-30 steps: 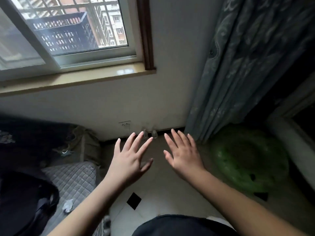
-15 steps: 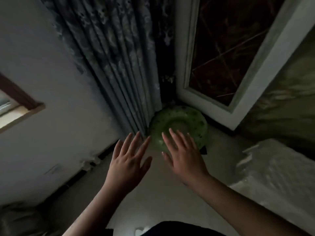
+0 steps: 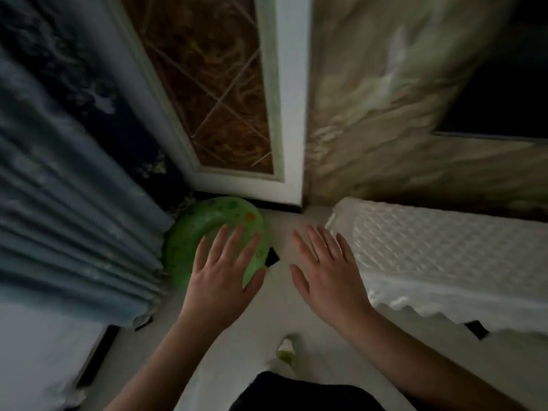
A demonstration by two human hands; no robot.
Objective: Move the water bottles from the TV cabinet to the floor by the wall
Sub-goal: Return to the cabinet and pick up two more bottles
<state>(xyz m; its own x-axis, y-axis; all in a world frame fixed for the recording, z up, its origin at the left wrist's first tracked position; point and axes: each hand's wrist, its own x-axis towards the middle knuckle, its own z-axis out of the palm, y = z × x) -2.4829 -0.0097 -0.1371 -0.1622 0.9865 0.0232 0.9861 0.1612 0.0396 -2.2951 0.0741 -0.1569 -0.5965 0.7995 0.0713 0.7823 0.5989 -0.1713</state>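
Both hands are held out palm-down over a pale floor (image 3: pixel 299 295), fingers straight and spread, gripping nothing. The left hand (image 3: pixel 221 280) overlaps a green inflatable swim ring (image 3: pixel 189 232) in the view; whether its fingertips (image 3: pixel 223 229) touch the ring or only hang above it cannot be told. The ring lies on the floor in the corner, its far rim near the dark skirting under a white-framed panel with brown patterned glass (image 3: pixel 207 93), its left rim against the hem of a grey-blue pleated curtain (image 3: pixel 65 221) that closes off everything to the left of the left fingers. The right hand (image 3: pixel 327 277) sits apart from the left, with an open strip of bare floor between the two thumbs running forward to the corner. Just right of the right hand's fingers stands the edge of a white cabinet covered by a quilted white cloth (image 3: pixel 439 256) with a scalloped hem, bounding the floor on that side. A small black floor tile (image 3: pixel 271 257) shows between the hands, just beside the ring. Below the wrists, near the person's dark clothing, a small blurred object with a white top and greenish body (image 3: pixel 286 350) sits on the floor, possibly a bottle; no water bottle is clearly visible on the cabinet top.
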